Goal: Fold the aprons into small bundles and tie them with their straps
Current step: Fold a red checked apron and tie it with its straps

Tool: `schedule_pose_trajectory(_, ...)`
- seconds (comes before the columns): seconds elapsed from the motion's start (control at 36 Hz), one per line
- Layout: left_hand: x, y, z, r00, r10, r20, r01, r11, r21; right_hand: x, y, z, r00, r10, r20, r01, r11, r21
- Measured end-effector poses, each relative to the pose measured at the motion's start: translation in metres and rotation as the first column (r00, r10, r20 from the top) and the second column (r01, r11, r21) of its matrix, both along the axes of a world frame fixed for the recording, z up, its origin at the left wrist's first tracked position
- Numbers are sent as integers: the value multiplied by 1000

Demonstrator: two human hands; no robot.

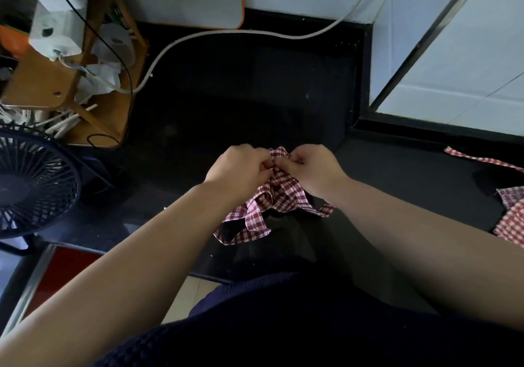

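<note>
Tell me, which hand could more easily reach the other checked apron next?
Probably the right hand: the other apron lies on its side, while the left hand would have to cross the held apron.

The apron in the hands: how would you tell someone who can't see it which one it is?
Find the black counter, middle of its front edge. There the left hand and right hand pinch a bunched red-and-white checked apron with dangling straps. The other checked apron lies at the far right, untouched.
</note>
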State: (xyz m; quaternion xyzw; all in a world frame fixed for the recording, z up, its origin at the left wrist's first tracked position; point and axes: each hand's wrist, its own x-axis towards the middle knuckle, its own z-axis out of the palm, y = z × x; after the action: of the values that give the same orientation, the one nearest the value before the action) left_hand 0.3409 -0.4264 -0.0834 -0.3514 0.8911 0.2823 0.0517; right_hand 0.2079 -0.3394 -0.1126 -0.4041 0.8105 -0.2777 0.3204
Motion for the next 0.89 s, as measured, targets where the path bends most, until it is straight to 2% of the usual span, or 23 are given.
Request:
schedule_pose_trajectory(0.08,1,1,-4,999,-51,6,51,999,-19,1,0,-1,997,-67,32,68,997,-30)
schedule_pose_trajectory(0.14,1,0,-7,997,-82,-14,81,996,-39,5,2,-1,997,-76,-28,74,995,-66)
schedule_pose_trajectory(0.28,4,5,-20,986,-155,-63,143,977,-156,10,11,0,968,156,-198,-192,964,-183)
schedule_pose_trajectory(0.36,10,9,-27,971,-194,-143,156,958,-241,6,15,2,897,343,-279,-385,916,-114)
schedule_pose_trajectory(0.42,11,10,-30,965,-188,-186,135,955,-263,2,14,7,853,440,-279,-465,885,-28)
schedule_pose_trajectory(0.58,13,15,-35,959,-164,-230,110,967,-232,2,9,13,803,508,-312,-508,857,89)
schedule_pose_trajectory(0.67,16,15,-37,962,-126,-242,78,977,-198,4,7,11,860,465,-210,-464,884,58)
schedule_pose_trajectory(0.75,16,13,-37,959,-146,-241,104,978,-180,3,2,13,927,369,69,-374,924,76)
schedule_pose_trajectory(0.81,15,13,-36,953,-179,-244,132,972,-196,2,-2,15,918,333,214,-365,922,128)
schedule_pose_trajectory(0.89,12,13,-33,940,-212,-267,162,967,-197,-1,-3,16,904,343,255,-394,900,186)
